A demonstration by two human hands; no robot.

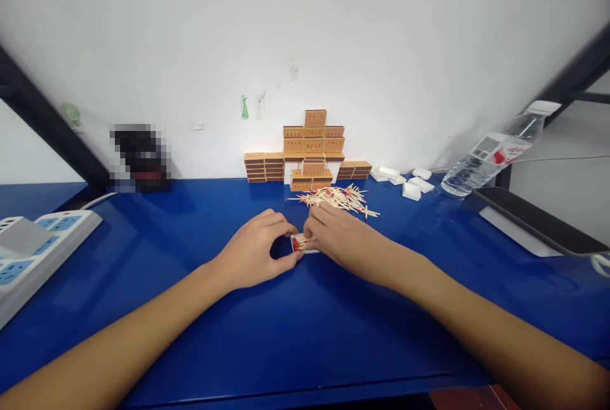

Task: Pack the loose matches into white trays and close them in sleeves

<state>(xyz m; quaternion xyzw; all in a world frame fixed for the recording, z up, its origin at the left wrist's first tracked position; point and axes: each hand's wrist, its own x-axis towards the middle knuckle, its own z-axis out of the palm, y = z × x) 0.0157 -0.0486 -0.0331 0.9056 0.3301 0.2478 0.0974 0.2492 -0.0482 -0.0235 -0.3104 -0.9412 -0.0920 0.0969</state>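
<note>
Flat on the blue table lies a small white matchbox tray (311, 252) with red-tipped matches (298, 243) inside. My left hand (257, 248) is closed around the tray's left end, thumb at the near corner and fingers at the far one. Over the tray's right part, my right hand (343, 235) is closed with its fingers down on the matches; its fingertips are partly hidden. Just beyond is a loose heap of matches (343, 199). Behind the heap, matchboxes (313, 145) are stacked in a stepped pile against the wall.
Several white trays (412, 191) lie right of the stack. A plastic bottle (495, 149) leans at the right, near a black flat object (543, 219). On the left are a power strip (61, 238) and a blurred dark object (143, 159). The table's front edge (286, 400) runs below my arms.
</note>
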